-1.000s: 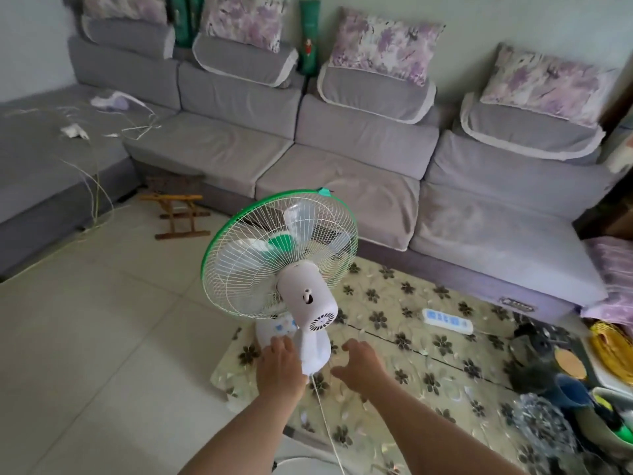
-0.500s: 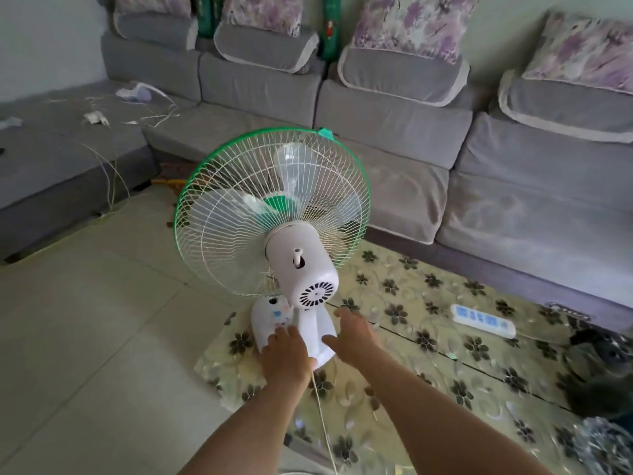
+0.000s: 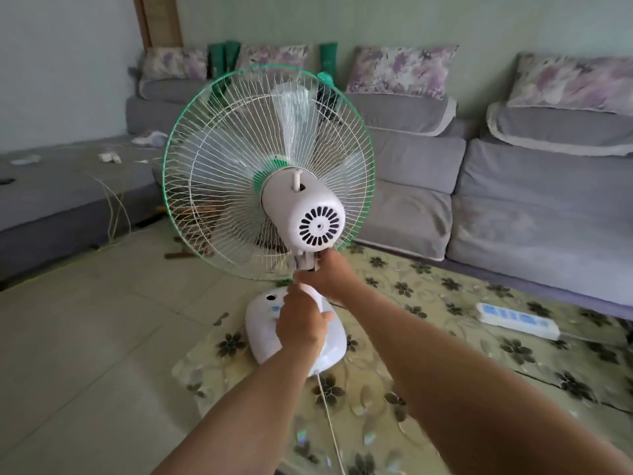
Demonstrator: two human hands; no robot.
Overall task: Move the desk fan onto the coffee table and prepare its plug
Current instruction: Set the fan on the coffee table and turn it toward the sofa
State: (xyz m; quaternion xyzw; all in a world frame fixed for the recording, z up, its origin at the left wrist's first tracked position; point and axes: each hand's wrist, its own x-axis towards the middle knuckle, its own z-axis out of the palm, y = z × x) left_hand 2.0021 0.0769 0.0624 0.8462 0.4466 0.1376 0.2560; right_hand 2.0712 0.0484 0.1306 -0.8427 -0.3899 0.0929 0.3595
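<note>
Glossy white plastic fan; grey cloth sofa.

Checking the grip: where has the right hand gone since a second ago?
Yes: the right hand rose from the fan's base up to its neck.

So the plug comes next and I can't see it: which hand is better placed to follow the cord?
Probably the left hand: it grips the stand low, nearest where the cord leaves the base.
</note>
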